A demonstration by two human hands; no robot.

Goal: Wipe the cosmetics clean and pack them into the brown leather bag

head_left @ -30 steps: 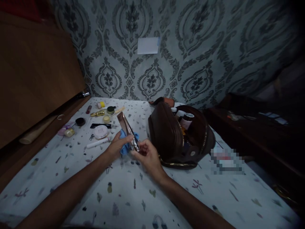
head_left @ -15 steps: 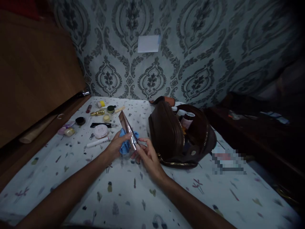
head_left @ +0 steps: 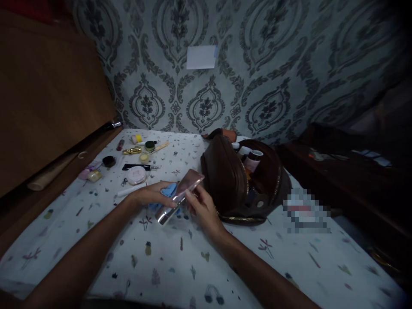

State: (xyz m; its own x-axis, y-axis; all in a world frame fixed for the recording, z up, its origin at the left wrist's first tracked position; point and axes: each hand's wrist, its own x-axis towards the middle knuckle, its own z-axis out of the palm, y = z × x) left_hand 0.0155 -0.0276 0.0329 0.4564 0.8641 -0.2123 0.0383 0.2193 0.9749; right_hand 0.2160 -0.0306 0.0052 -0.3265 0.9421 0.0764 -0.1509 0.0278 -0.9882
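Note:
A shiny pinkish tube with a silver cap (head_left: 188,183) is held between both hands above the patterned cloth. Its flat end points up and right, its cap down and left. My left hand (head_left: 153,194) is closed on a blue cloth (head_left: 168,190) and on the tube near its cap. The fingers of my right hand (head_left: 203,209) pinch the tube's right side. Just right of the hands, a brown bag (head_left: 225,180) stands open with bottles (head_left: 253,160) inside.
Small cosmetics lie at the left, among them a round compact (head_left: 136,175), a white pen (head_left: 128,190), a black tube (head_left: 137,167) and a gold vial (head_left: 131,150). A wooden cabinet (head_left: 51,86) borders the left; a blurred-out item lies right of the bag.
The tube has turned over: its flat end now points up-right instead of up-left, and its cap has swung to the lower left. My left hand has shifted slightly left with the blue cloth.

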